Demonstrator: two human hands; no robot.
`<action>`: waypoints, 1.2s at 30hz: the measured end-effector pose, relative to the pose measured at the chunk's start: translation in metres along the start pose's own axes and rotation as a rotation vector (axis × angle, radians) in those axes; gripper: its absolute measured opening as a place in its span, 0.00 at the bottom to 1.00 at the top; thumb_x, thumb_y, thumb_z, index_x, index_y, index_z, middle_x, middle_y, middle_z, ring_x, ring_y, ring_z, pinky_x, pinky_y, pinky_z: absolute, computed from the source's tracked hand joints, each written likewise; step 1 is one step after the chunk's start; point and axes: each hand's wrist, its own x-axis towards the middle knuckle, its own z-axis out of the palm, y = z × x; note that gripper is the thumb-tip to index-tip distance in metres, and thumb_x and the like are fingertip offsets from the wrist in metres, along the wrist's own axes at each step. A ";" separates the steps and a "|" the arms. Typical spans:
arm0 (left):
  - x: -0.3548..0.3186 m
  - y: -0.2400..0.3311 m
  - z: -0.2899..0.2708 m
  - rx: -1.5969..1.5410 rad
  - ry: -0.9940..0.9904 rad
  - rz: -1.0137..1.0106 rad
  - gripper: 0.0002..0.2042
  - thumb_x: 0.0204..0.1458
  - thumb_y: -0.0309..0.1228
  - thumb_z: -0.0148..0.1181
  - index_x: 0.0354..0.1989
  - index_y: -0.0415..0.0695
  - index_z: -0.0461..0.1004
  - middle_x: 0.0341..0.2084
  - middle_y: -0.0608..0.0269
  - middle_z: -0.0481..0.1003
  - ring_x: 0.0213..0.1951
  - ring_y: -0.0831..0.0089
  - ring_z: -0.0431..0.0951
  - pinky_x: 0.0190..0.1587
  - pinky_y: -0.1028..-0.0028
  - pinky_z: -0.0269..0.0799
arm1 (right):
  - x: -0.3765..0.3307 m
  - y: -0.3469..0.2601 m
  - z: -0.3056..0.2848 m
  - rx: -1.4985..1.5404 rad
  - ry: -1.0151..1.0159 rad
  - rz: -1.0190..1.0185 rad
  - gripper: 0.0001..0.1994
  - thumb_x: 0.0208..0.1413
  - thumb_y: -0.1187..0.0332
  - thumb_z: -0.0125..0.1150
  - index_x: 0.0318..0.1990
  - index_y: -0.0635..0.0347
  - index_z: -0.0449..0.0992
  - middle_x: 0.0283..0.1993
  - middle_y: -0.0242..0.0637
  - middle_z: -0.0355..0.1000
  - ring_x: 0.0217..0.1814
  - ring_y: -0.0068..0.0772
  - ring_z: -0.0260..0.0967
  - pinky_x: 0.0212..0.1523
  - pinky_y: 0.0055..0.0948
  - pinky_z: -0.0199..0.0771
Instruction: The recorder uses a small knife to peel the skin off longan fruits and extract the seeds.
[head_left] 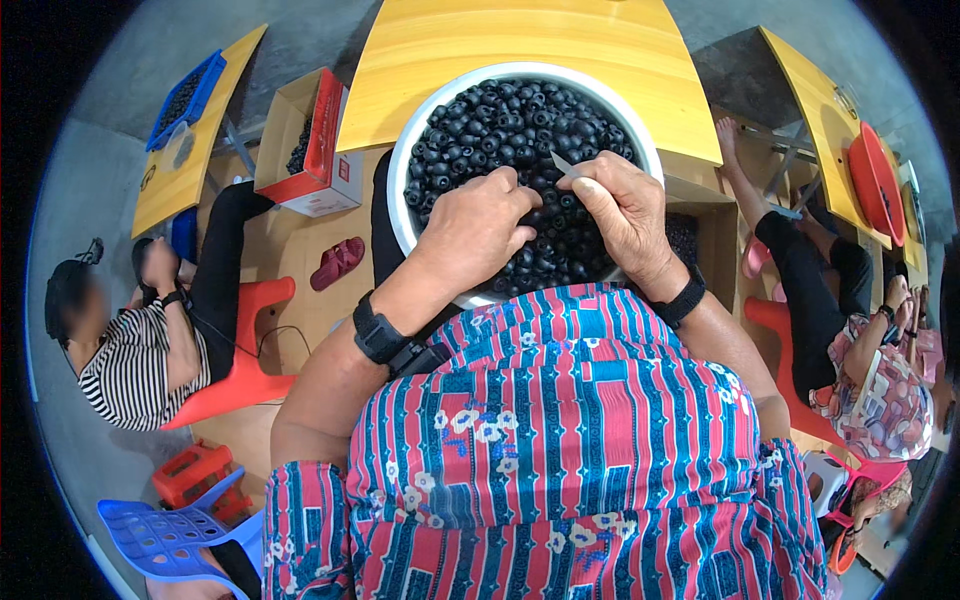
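Both hands rest in the bowl (410,165) of black fruit (500,115): left hand (480,225) fingers curled onto fruit, right hand (625,210) fingers gripping a blade (563,165) above the fruit.

A yellow wooden table (530,60) stands far centre, with a round white basin (404,175) of small black ring-shaped pieces (500,115) at its near edge. On the floor (300,250), left, sits an open cardboard box (300,150).
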 end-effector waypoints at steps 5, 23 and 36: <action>0.006 -0.002 0.004 0.052 0.003 0.011 0.11 0.45 0.31 0.64 0.38 0.45 0.77 0.34 0.57 0.71 0.39 0.58 0.76 0.40 0.63 0.73 | 0.000 0.000 0.000 -0.032 -0.007 0.003 0.09 0.56 0.69 0.57 0.32 0.67 0.77 0.28 0.46 0.71 0.31 0.44 0.70 0.34 0.34 0.69; -0.012 -0.007 0.008 -1.156 0.034 -0.290 0.11 0.59 0.29 0.57 0.47 0.39 0.73 0.26 0.79 0.64 0.23 0.91 0.58 0.23 0.88 0.53 | 0.000 -0.005 0.004 0.120 -0.137 0.073 0.14 0.45 0.72 0.70 0.42 0.61 0.79 0.35 0.39 0.76 0.37 0.33 0.74 0.40 0.28 0.72; -0.003 -0.007 0.009 -1.203 -0.059 -0.322 0.12 0.57 0.35 0.60 0.39 0.37 0.77 0.31 0.69 0.76 0.37 0.84 0.71 0.41 0.80 0.68 | -0.001 0.001 0.007 0.078 -0.139 0.021 0.14 0.43 0.68 0.73 0.40 0.56 0.81 0.28 0.36 0.73 0.30 0.33 0.72 0.32 0.28 0.70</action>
